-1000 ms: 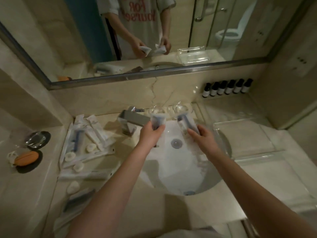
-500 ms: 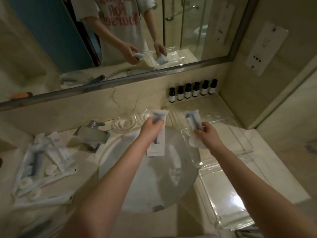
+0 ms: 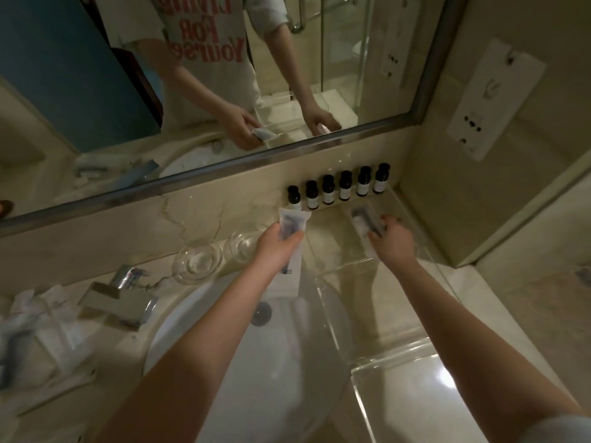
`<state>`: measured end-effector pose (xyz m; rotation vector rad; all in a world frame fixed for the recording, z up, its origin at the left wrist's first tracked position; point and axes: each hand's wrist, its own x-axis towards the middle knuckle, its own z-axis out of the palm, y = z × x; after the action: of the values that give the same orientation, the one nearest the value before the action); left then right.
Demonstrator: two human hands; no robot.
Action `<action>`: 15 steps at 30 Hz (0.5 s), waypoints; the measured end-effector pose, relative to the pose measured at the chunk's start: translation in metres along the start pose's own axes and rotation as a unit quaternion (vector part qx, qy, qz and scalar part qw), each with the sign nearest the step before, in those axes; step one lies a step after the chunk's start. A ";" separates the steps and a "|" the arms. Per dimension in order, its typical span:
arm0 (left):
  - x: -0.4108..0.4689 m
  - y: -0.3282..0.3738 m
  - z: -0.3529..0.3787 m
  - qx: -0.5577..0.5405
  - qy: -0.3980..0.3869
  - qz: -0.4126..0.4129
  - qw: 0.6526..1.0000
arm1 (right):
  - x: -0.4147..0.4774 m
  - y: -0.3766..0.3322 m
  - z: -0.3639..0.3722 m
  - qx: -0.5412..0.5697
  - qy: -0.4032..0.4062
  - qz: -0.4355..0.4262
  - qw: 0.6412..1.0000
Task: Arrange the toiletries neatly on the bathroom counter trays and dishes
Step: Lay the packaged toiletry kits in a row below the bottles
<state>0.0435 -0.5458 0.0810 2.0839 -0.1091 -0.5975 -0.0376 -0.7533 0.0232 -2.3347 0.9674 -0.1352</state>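
My left hand [image 3: 277, 249] grips a white toiletry packet [image 3: 292, 238] with a dark item inside, held upright above the back rim of the sink. My right hand [image 3: 395, 241] holds a second, similar packet [image 3: 364, 223] low over the far end of the clear acrylic tray [image 3: 348, 310] on the right counter; whether it touches the tray I cannot tell. Several small dark bottles [image 3: 340, 188] stand in a row against the wall just behind both hands. More white packets [image 3: 35, 327] lie in a heap at the left.
Two clear glass dishes [image 3: 196, 260] sit behind the white sink [image 3: 179, 343], beside a chrome faucet [image 3: 120, 303]. A second clear tray [image 3: 425, 398] lies nearer on the right. The mirror [image 3: 224, 91] spans the back wall; a side wall closes the right.
Both hands have moved right and away from me with their packets. The right hand has dropped its packet toward the far tray; the view has swung right.
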 end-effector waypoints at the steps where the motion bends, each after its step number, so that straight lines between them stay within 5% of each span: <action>1: 0.003 0.000 0.003 0.001 0.001 -0.002 1.000 | 0.000 0.004 0.003 -0.039 0.015 -0.021 0.999; 5: 0.010 -0.001 0.011 0.001 0.002 -0.004 1.000 | -0.006 0.012 0.012 -0.082 0.098 -0.159 0.979; 10: 0.011 -0.003 0.019 -0.003 -0.003 -0.007 1.000 | -0.009 0.016 0.030 -0.226 -0.069 -0.204 0.950; 15: 0.011 -0.005 0.025 -0.002 -0.019 -0.004 1.000 | -0.010 0.021 0.027 -0.200 -0.059 -0.217 0.954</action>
<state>0.0413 -0.5663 0.0616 2.0702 -0.1197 -0.6417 -0.0500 -0.7451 -0.0091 -2.8659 0.4354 0.0317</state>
